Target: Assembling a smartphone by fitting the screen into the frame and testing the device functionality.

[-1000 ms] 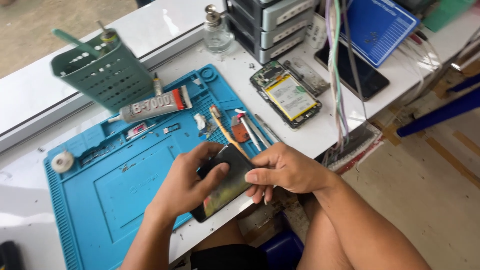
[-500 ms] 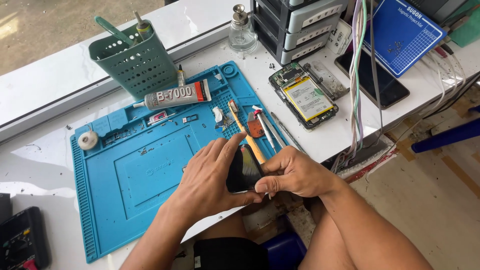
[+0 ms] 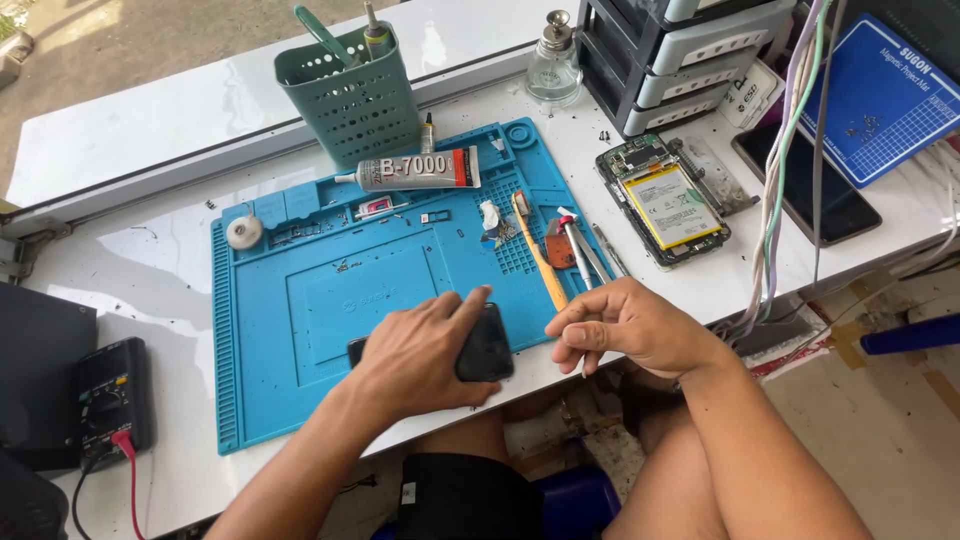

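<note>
Both hands work at the near edge of the blue silicone mat (image 3: 300,330). Left hand (image 3: 425,350) lies flat over a dark phone (image 3: 485,345), palm down, fingers wrapped across its top and pressing it onto the mat's near right part. Only the phone's right end and a sliver of its left end show past the hand, so its long axis seems to run roughly along the mat's near edge. Right hand (image 3: 625,325) hovers just off the mat's near right corner, loosely curled, thumb and forefinger pinched together; whether they pinch anything I cannot tell. It sits just beside the phone's exposed right end, apart from it. A yellow-handled tool (image 3: 538,250) lies on the mat beyond both hands, pointing away.
</note>
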